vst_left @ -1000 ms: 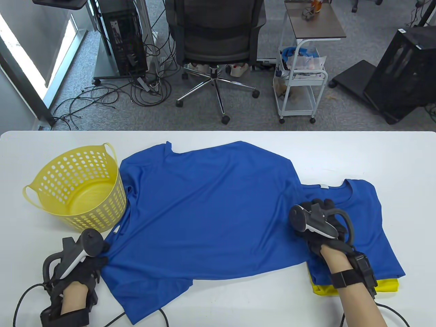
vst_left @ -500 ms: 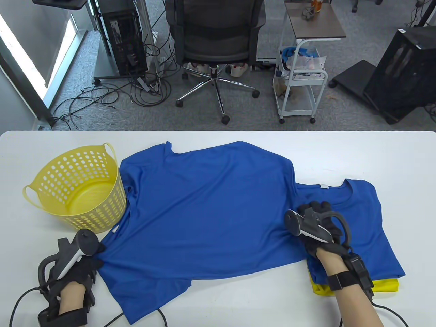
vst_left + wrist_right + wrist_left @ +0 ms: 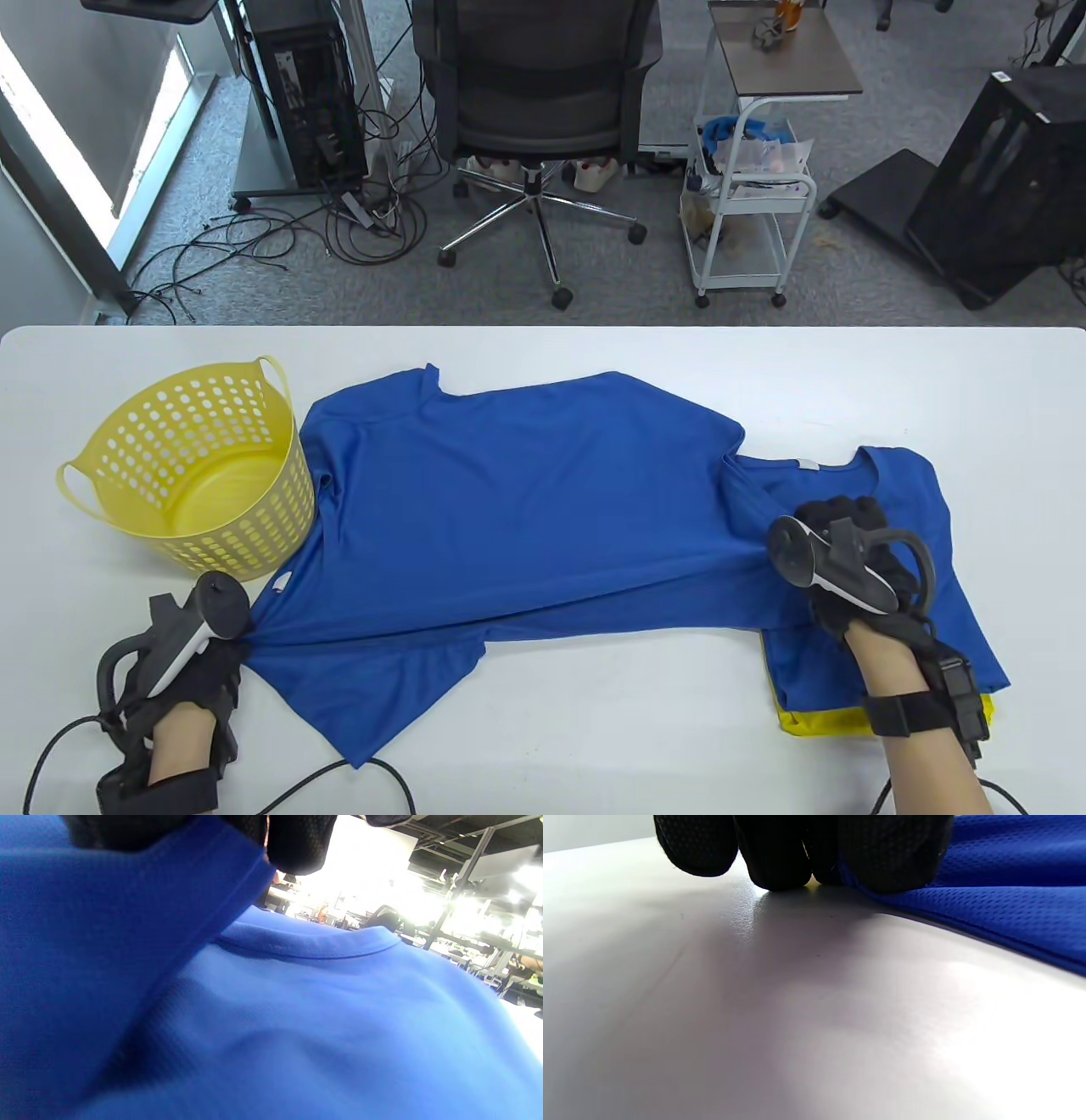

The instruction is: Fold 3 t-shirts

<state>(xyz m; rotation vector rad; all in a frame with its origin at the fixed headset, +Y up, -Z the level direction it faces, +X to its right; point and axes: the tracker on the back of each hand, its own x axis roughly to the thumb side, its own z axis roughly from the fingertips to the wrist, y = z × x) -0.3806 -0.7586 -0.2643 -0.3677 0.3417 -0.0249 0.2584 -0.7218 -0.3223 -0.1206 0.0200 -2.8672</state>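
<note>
Light, limp blue t-shirt (image 3: 526, 501), pinched taut between left hand (image 3: 182, 679) and, seemingly, right hand (image 3: 848, 564); best gripped at edges.

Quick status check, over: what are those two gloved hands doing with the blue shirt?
Left hand and right hand each pinch the spread blue shirt, stretched between them. Its right end overlaps the folded shirts. Yellow basket touches its left edge.

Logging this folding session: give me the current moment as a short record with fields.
shirt in work: spread blue t-shirt, pulled taut between both hands
left hand: pinches the shirt's left edge, low over the table
right hand: grips the shirt's right edge, over the pile
pile: folded blue t-shirt on a yellow t-shirt
basket: yellow basket, touching the spread shirt
</note>
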